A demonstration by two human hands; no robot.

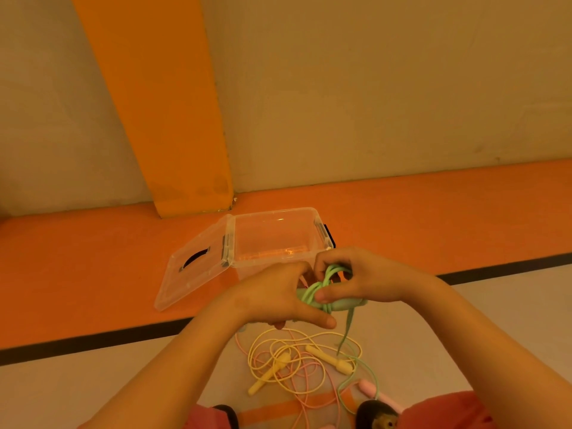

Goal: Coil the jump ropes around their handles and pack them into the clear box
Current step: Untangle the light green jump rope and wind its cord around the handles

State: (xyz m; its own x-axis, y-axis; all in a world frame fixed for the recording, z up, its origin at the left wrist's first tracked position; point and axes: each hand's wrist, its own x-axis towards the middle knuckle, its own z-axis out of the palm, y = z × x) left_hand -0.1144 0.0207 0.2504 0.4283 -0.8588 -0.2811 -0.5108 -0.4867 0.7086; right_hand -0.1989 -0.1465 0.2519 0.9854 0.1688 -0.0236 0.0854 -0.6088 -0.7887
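Forearms (185, 351) converge; left hand (278, 295), right hand (365, 277) grip green rope (331, 271) (half coiled).

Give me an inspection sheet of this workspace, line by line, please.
Surface: beige floor beside an orange mat, with a black stripe between them.
Job's things: clear box open and empty on the mat, its lid swung open to its left; green jump rope partly coiled around its handles, the rest trailing to the floor; yellow jump rope and pink jump rope loose and tangled on the floor.
Clutter: nothing seen.
Grips: left hand holds the green handles; right hand pinches the coils.
Cables: nothing seen.
Surroundings: pale wall, orange pillar.
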